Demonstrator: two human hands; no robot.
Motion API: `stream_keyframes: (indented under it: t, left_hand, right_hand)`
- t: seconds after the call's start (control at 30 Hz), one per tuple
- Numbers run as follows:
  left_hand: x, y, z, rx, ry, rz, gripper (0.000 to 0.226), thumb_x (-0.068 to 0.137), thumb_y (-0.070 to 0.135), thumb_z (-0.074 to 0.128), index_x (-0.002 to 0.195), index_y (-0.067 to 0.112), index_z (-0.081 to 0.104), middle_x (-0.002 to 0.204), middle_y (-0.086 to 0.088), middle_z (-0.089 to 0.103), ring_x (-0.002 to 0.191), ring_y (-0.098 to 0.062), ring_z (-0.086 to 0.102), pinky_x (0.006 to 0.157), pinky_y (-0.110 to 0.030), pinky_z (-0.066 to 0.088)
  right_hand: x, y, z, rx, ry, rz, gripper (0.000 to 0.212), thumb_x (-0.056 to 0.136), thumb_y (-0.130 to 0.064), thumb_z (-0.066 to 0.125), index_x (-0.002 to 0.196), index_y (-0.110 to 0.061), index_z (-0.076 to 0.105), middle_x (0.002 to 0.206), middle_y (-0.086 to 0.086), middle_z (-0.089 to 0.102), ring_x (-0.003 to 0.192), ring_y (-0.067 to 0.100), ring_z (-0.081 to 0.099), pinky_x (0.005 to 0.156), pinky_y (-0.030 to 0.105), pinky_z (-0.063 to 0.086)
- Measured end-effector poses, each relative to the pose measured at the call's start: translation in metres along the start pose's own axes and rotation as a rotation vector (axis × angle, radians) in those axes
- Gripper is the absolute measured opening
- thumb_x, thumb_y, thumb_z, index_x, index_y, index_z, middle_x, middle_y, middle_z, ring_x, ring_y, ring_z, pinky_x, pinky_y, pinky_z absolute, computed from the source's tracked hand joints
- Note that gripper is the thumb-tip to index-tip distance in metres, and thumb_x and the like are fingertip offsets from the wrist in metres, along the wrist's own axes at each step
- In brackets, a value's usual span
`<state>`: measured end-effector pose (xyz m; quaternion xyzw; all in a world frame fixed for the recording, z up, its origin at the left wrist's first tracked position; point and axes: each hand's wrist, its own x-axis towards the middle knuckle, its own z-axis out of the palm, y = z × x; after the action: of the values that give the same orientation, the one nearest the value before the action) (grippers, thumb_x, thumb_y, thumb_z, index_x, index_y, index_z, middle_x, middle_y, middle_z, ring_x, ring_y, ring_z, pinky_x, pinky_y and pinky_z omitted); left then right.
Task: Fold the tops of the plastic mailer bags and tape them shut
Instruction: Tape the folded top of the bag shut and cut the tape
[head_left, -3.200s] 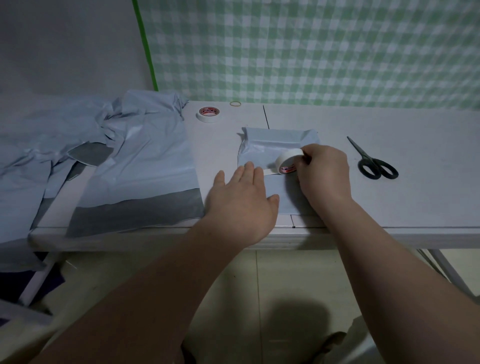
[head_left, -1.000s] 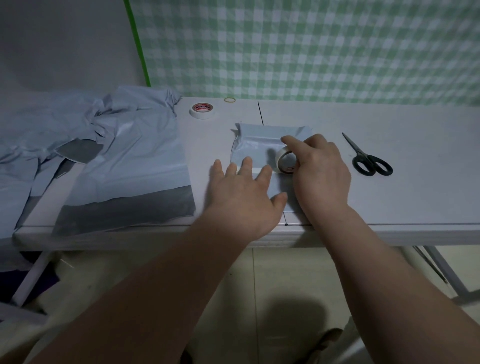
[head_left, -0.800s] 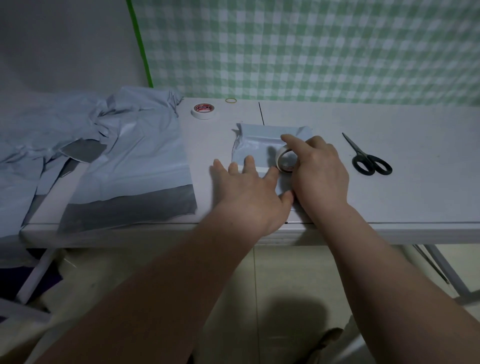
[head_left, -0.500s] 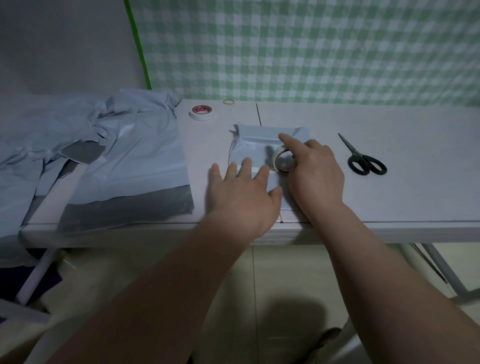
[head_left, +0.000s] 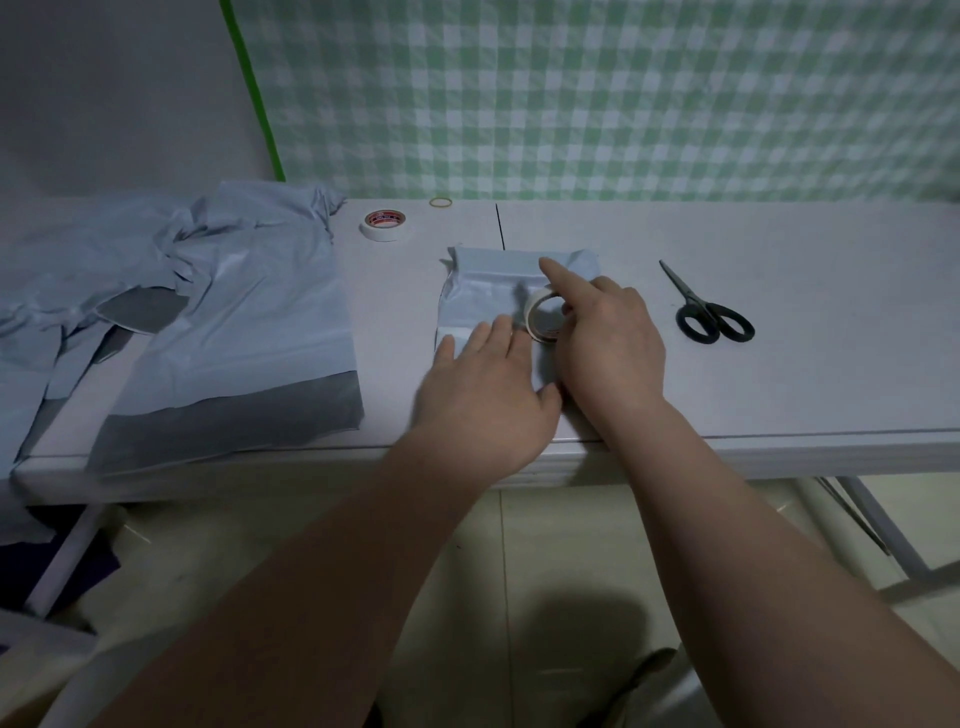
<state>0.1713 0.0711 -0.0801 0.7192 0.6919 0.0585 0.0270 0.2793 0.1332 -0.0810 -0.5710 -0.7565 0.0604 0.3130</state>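
1. Table (head_left: 779, 374): pale top.
2. Loose mailer bags (head_left: 234, 332): heaped on the table's left end.
3. Folded mailer bag (head_left: 483, 291): centre, near the front edge.
4. Left hand (head_left: 483, 400): flat, fingers straight, pressing the folded bag's near half.
5. Right hand (head_left: 608, 343): grips tape roll (head_left: 540, 314), which stands on edge on the bag; index finger extended.
6. Scissors (head_left: 706, 312): closed, right of the bag, apart from it.
7. Spare tape roll (head_left: 384, 225): lies flat toward the back.
8. Rubber band (head_left: 440, 202): at the back edge.

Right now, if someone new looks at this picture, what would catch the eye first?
Two hands meet on a small folded mailer bag at centre: the left hand lies flat on it, the right hand holds a tape roll there. Black scissors lie to the right, loose bags to the left.
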Motion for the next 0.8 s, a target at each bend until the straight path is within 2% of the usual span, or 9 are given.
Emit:
stream_keyframes:
  t: [0.1,0.23,0.37,0.5,0.63,0.8]
  left_hand:
    - [-0.001,-0.001,0.001,0.031,-0.028,-0.007,0.068,0.097,0.052,0.022,0.152,0.013,0.008,0.161,-0.005,0.003,0.147,-0.019,0.003,0.119,-0.044,0.003]
    - [-0.001,0.000,0.001,0.028,-0.021,-0.006,0.068,0.098,0.052,0.022,0.152,0.013,0.010,0.160,-0.005,0.004,0.147,-0.020,0.005,0.119,-0.044,0.005]
    - [-0.002,0.000,0.000,0.008,-0.035,-0.024,0.067,0.098,0.052,0.023,0.152,0.014,0.009,0.161,-0.004,0.003,0.147,-0.021,0.004,0.118,-0.044,0.006]
    - [-0.003,0.000,0.000,0.002,-0.044,-0.032,0.067,0.098,0.052,0.021,0.152,0.015,0.008,0.161,-0.005,0.001,0.147,-0.023,0.003,0.119,-0.045,0.006]
    - [-0.002,-0.001,0.001,0.005,-0.050,-0.038,0.067,0.098,0.053,0.021,0.152,0.016,0.007,0.161,-0.005,0.000,0.147,-0.023,0.002,0.118,-0.045,0.006]
    - [-0.002,-0.001,0.000,0.004,-0.060,-0.032,0.068,0.098,0.054,0.019,0.152,0.016,0.006,0.161,-0.005,-0.001,0.147,-0.024,0.001,0.118,-0.045,0.006]
  right_hand:
    - [0.003,0.007,-0.001,0.143,-0.018,0.086,0.058,0.090,-0.014,0.047,0.142,-0.037,0.038,0.106,0.004,0.066,0.102,0.028,0.053,0.077,0.033,0.040]
    - [0.004,0.013,-0.003,0.180,-0.044,0.089,0.045,0.090,-0.015,0.050,0.130,-0.033,0.055,0.111,0.000,0.068,0.111,0.027,0.055,0.091,0.037,0.044]
    - [0.008,0.017,-0.009,0.192,-0.047,0.063,0.044,0.091,-0.013,0.047,0.130,-0.033,0.056,0.116,0.002,0.067,0.111,0.024,0.056,0.090,0.036,0.046]
    - [0.011,0.024,-0.014,0.120,-0.034,0.048,0.046,0.092,-0.013,0.045,0.132,-0.034,0.054,0.118,0.005,0.065,0.111,0.027,0.055,0.087,0.038,0.047]
    - [0.009,0.031,-0.019,0.052,-0.025,-0.027,0.049,0.091,-0.007,0.042,0.133,-0.028,0.054,0.107,0.013,0.067,0.103,0.034,0.054,0.083,0.043,0.047]
    - [0.005,0.030,-0.026,-0.099,-0.011,-0.095,0.053,0.089,-0.002,0.037,0.135,-0.026,0.052,0.098,0.014,0.060,0.103,0.033,0.043,0.078,0.039,0.039]
